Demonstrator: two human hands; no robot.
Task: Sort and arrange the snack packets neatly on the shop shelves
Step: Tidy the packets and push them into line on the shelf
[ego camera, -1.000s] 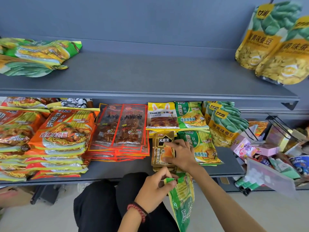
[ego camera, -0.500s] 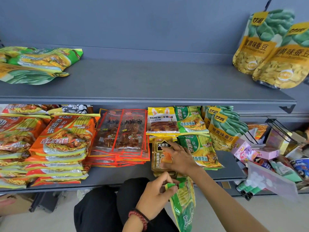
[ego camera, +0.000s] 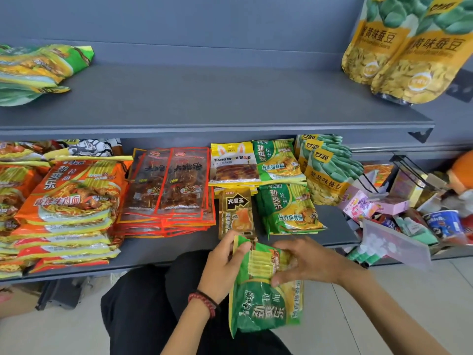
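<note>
Upper shelf point(ego camera: 217, 98) open mid-frame; lower shelf point(ego camera: 158, 249) crowded, free strip at front edge. Left hand point(ego camera: 222, 265), right hand point(ego camera: 309, 262) both gripping green packet point(ego camera: 261, 308).

Glossy plastic green noodle packet point(ego camera: 261, 303); matt grey lower shelf point(ego camera: 158, 249).

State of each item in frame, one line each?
left hand: grips green packet's top left corner.
right hand: grips same packet's right side.
green packet: airborne, held by both hands.
brown packet: flat on lower shelf.
orange packets: stacked flat, lower shelf.
bean bags: standing on upper shelf.
</note>
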